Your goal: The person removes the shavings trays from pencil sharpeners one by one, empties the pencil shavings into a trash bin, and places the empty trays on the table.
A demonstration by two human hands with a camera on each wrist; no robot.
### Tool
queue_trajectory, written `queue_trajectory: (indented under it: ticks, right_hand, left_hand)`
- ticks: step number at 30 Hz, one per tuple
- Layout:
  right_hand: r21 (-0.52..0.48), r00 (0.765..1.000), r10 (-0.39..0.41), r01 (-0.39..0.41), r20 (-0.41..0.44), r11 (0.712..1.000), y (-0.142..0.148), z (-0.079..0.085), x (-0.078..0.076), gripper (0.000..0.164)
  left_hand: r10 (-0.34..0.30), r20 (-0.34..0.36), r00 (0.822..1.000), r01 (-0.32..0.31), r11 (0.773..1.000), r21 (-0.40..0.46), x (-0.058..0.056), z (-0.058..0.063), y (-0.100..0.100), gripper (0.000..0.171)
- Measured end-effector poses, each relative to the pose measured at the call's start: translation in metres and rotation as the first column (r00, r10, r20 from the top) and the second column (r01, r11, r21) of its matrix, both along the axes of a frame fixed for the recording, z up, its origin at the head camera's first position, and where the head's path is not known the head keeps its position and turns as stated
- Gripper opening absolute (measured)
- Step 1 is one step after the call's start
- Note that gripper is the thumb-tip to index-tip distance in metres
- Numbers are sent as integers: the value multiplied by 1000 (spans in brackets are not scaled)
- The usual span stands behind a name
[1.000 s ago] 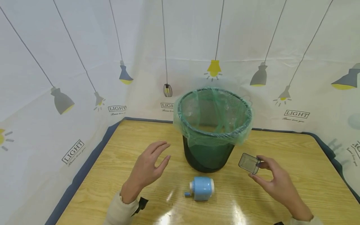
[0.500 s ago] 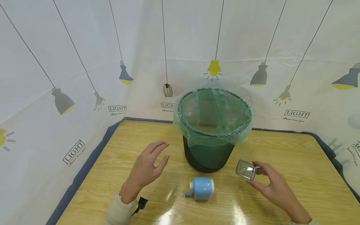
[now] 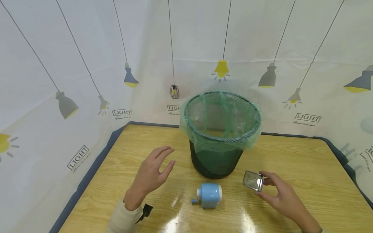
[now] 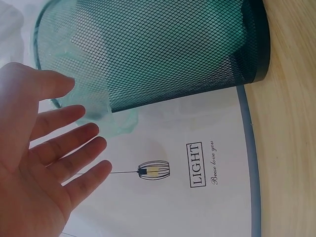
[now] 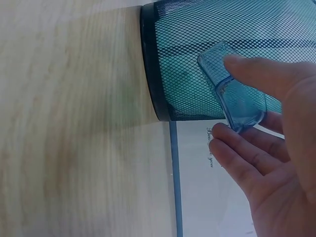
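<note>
In the head view, my right hand [image 3: 281,195] pinches a small clear shavings drawer [image 3: 253,180] between thumb and fingers, above the table right of the bin. The right wrist view shows that see-through drawer [image 5: 239,101] tilted, with the thumb on one side and fingertips on the other. A blue hand-crank pencil sharpener [image 3: 210,195] rests on the table between my hands, its crank pointing left. My left hand [image 3: 151,173] hovers left of it, holding nothing; its fingers are spread and relaxed in the left wrist view.
A black mesh waste bin [image 3: 217,161] lined with a thin green bag [image 3: 193,137] stands behind the sharpener. The wooden table [image 3: 131,142] is bordered at the back and sides by a white cloth [image 3: 151,74] printed with lamps.
My right hand has moved a little left and toward me with the drawer, which has turned slightly. The left hand and the sharpener stay almost where they were.
</note>
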State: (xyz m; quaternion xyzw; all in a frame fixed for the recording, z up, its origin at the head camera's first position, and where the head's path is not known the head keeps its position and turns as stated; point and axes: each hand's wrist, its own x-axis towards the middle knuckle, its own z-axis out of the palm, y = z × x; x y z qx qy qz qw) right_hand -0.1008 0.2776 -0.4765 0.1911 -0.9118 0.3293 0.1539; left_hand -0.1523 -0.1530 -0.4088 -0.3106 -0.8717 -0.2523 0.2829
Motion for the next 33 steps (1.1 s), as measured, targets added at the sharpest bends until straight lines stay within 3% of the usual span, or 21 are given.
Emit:
queue_trajectory:
  ticks: [18,33]
  right_hand:
    - [17,986,71,-74,148,997,-4,-13,5,63]
    - [12,970,141,-146,200,989,-5,-21,5,59]
  left_hand:
    - [7,28,1000,-7,1000,-11,0,-2,-2,39]
    - [19,18,1000,-19,1000,-11,2,-1,-2,38]
